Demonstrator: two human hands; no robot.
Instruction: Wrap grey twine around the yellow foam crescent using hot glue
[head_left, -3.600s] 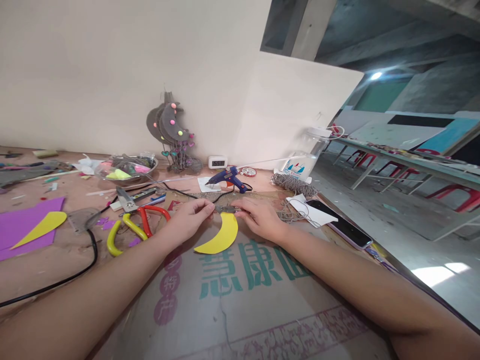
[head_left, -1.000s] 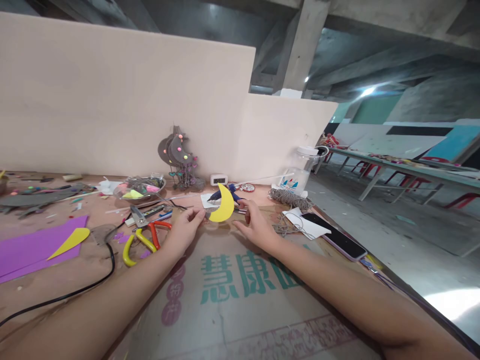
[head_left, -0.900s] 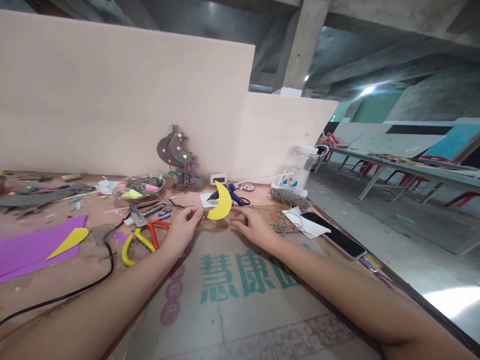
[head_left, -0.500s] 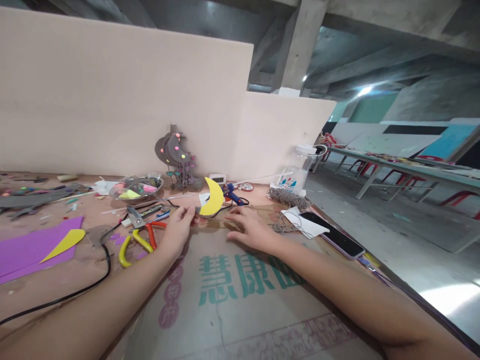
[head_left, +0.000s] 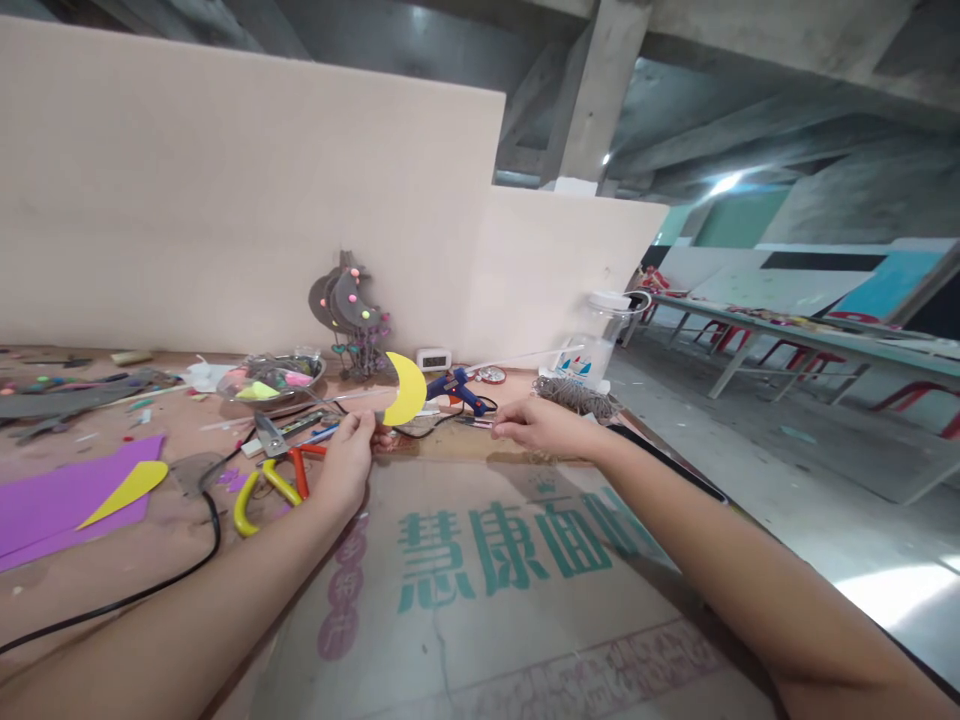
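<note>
My left hand (head_left: 351, 450) pinches a yellow crescent moon cutout (head_left: 407, 390) by its lower tip, holding it up above the back edge of the printed cardboard sheet (head_left: 465, 640). My right hand (head_left: 544, 425) is further right with its fingers curled together. Its fingertips are at the right end of a slim pinkish tool (head_left: 474, 422) on the table; whether they grip it is hard to see. A blue glue gun (head_left: 461, 388) lies just behind. Under my left wrist are pliers with red and yellow handles (head_left: 283, 480).
Purple sheets (head_left: 67, 505) and a yellow scrap (head_left: 131, 490) lie at left. A bowl of craft bits (head_left: 271, 380), a grey moon ornament (head_left: 349, 300) and a small white clock (head_left: 433, 359) stand at the back. Grey yarn (head_left: 574, 397), a clear jug (head_left: 604, 330) and a phone (head_left: 667, 460) are at right.
My right hand has moved right and its spread fingers have curled together, uncovering the slim tool. My left hand has shifted slightly left with the yellow crescent moon.
</note>
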